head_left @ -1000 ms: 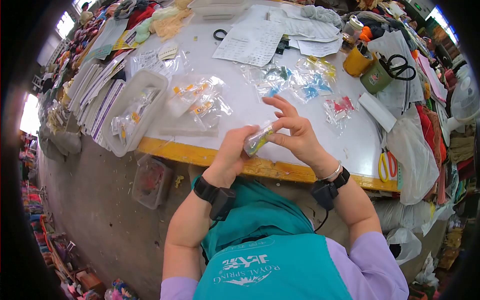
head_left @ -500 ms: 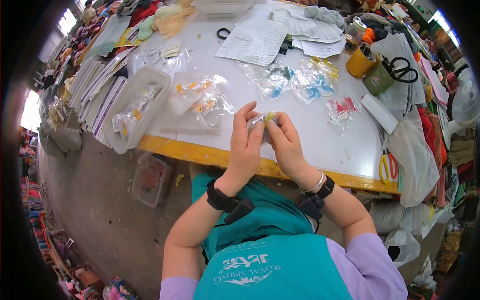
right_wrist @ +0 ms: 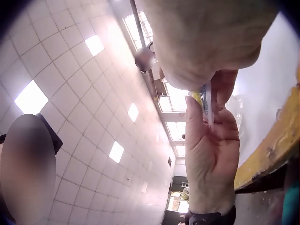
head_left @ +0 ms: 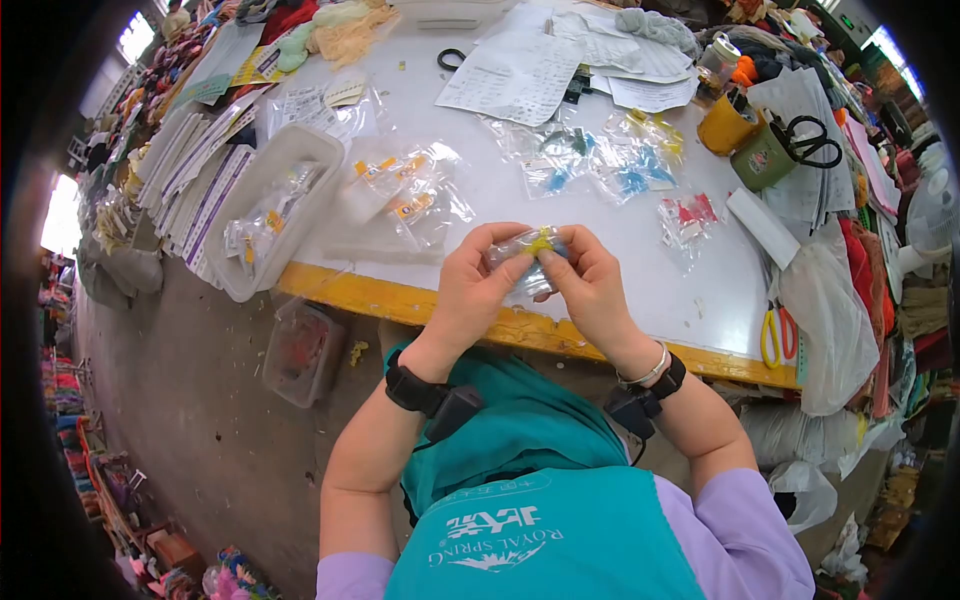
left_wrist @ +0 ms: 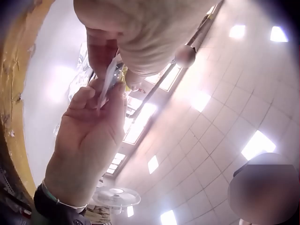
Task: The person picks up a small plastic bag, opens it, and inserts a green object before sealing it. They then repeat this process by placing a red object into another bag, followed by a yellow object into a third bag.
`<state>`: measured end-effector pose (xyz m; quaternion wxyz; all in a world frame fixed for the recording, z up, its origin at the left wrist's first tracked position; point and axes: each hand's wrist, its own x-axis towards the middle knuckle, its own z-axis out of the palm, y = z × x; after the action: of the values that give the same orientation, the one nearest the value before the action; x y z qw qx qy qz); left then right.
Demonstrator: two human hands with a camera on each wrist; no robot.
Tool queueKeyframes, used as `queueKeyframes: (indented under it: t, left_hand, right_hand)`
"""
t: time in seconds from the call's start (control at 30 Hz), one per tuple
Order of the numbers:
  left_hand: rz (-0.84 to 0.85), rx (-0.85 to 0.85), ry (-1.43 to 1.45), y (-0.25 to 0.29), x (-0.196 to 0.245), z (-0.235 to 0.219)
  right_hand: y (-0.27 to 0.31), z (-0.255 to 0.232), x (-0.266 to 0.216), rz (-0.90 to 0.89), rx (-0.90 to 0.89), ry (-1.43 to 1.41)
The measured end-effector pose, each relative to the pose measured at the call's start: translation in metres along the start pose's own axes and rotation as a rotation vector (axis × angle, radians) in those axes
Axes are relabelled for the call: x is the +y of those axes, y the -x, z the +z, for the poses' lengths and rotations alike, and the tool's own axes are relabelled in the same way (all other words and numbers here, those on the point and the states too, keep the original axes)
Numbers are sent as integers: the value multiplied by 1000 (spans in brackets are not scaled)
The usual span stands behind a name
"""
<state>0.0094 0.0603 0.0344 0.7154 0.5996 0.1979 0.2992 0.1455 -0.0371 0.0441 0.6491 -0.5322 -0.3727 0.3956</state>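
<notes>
A small clear plastic bag (head_left: pixel 512 248) with something yellow in it is held up between both hands, above the table's front edge. My left hand (head_left: pixel 470 290) pinches its left side, thumb on the near face and fingers behind. On the other side my right hand (head_left: pixel 598 290) pinches it too, the two thumb tips close together by the yellow part. From the left wrist view the bag (left_wrist: pixel 108 77) appears edge-on between the hands. The right wrist view shows a yellow bit (right_wrist: pixel 197 97) beside the left thumb; the hands hide most of the bag.
Left of the hands lie clear bags with orange pieces (head_left: pixel 410 205) and a plastic tub (head_left: pixel 325 170). Bags with blue (head_left: pixel 632 180) and red contents (head_left: pixel 690 212) lie beyond and right. Yellow-and-red scissors (head_left: pixel 770 335) sit at the right edge; green (head_left: pixel 760 165) and yellow cups stand behind.
The right hand has come in from the bag's right side, and both hands now pinch it together. The bag has moved slightly up and right, turning its yellow part toward the top.
</notes>
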Motion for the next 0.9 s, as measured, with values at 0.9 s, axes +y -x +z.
queueKeyframes:
  t: [0.9]
  left_hand:
    - [-53, 34, 83, 2, 0, 5]
  right_hand:
    - [-3, -12, 1, 149, -7, 6]
